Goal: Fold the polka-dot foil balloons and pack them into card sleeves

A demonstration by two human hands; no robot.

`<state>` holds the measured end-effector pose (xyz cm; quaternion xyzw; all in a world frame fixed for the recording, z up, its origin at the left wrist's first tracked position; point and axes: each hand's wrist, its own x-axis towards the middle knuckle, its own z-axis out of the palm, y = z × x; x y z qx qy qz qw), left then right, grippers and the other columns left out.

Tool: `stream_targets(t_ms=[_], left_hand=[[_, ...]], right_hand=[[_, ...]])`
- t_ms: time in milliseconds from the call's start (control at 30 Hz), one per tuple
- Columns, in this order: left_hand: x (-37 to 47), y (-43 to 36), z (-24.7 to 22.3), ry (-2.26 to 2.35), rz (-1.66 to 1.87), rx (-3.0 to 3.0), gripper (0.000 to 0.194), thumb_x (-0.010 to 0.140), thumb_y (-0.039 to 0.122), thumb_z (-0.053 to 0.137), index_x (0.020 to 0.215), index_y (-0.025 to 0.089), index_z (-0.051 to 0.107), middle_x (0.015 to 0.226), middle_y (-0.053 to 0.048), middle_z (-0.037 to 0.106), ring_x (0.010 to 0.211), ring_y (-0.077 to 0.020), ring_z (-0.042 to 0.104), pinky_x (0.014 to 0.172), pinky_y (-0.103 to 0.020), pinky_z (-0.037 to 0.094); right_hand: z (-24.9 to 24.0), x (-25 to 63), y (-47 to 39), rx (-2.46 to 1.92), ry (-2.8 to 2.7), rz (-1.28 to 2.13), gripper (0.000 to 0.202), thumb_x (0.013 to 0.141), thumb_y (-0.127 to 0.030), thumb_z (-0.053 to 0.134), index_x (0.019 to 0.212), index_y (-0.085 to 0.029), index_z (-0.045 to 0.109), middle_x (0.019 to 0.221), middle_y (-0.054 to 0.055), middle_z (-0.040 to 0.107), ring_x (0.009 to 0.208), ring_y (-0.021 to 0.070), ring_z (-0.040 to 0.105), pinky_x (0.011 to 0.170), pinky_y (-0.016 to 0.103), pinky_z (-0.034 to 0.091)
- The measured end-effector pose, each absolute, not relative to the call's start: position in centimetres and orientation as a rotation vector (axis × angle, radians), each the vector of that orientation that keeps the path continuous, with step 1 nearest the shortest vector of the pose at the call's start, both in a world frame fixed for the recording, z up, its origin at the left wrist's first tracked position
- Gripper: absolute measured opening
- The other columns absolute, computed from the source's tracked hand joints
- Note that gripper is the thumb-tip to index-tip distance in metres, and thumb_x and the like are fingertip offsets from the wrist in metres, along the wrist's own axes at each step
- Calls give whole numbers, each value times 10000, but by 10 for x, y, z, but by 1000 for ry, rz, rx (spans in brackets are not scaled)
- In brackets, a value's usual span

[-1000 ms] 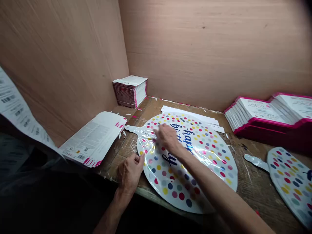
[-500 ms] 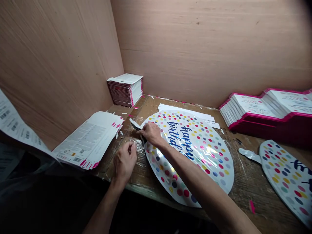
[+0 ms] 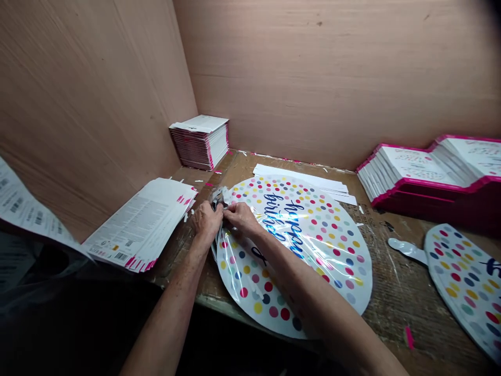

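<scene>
A flat, round foil balloon (image 3: 329, 250) with coloured dots and blue "happy birthday" lettering lies on the work surface in front of me. At its left edge, my left hand (image 3: 207, 216) and my right hand (image 3: 239, 216) meet with pinched fingers on the balloon's neck. The silvery neck (image 3: 219, 196) looks crumpled and sticks up just beyond the fingertips. My right forearm crosses over the balloon and covers part of the lettering. Exactly how the fingers grip the foil is partly hidden.
White printed cards (image 3: 136, 222) lie fanned at left, below a stack of folded cards (image 3: 201, 141) in the corner. White paper strips (image 3: 309, 180) lie behind the balloon. Pink-edged card stacks (image 3: 415, 167) and another dotted balloon (image 3: 462, 277) are at right. Plywood walls (image 3: 332, 73) enclose the surface.
My left hand has moved up and right to join the right hand at the neck. The neck has bunched up, and the balloon has shifted slightly left.
</scene>
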<state>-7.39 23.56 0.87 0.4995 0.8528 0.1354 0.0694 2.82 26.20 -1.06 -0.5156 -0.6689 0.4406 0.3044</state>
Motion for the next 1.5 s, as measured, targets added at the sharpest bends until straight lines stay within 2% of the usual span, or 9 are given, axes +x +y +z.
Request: stream_targets(t_ms=[200,500,633,700,800,967,1067,1300,1500], left_hand=[[-79,244,-1,2557,388,1661,316,933,312,441,1093,102,614,1095,-209,692,1039,-325,653,839,-383,477],[-67,209,40,2443,694,2073,468,934,360,443,1302,76,491,1298,-233,578,1183,-326,562,914,-380,453],[-28,103,50,1831,52,1969,496,880,631,411,818,214,672,753,-89,700,696,-247,660,630,-326,482],[-20,54,47,1499,0,2028,412,740,665,583,748,265,678,731,-57,695,683,-243,655,606,-321,479],[-23,20,50,1284,1,2031,374,714,680,598,690,314,669,625,-12,649,622,-229,627,527,-302,463],[-25,59,69,1637,444,1924,556,864,692,352,865,249,687,664,-15,637,584,-173,586,552,-270,461],[-14,78,59,1926,699,1904,677,743,762,485,1083,198,644,786,-36,668,608,-184,600,570,-286,459],[-1,57,4,2330,442,1543,206,841,350,514,985,224,591,699,-6,676,718,-224,686,627,-279,433],[-16,50,-3,2252,618,1805,291,777,210,467,1053,228,557,601,52,592,568,-167,638,577,-248,427]], right_hand=[[-8,52,248,-1371,-1418,1169,216,795,-325,509,674,-171,601,532,-25,592,488,107,569,483,188,428],[10,184,211,-1272,-768,1310,275,671,-371,752,821,-161,658,673,7,694,506,104,629,453,172,498],[2,208,216,-1395,-809,1308,181,760,-323,696,780,-158,626,568,4,664,424,113,601,400,192,510],[-3,220,221,-1487,-878,1271,174,786,-296,676,718,-162,588,506,-5,632,375,108,570,373,196,504],[-8,239,226,-1556,-937,1234,224,759,-246,705,632,-167,538,440,-10,593,330,100,537,321,170,457],[1,246,226,-1497,-951,1232,160,767,-257,693,701,-163,581,486,-11,619,370,107,563,328,161,448],[14,227,231,-1416,-935,1226,128,812,-266,636,753,-159,595,607,8,670,472,104,614,424,165,504],[42,170,261,-1387,-1249,1086,199,836,-297,549,693,-161,572,616,10,647,535,120,625,500,198,485],[29,232,234,-1983,-1793,644,192,805,-268,596,669,-155,670,662,78,689,726,224,681,657,276,478]])
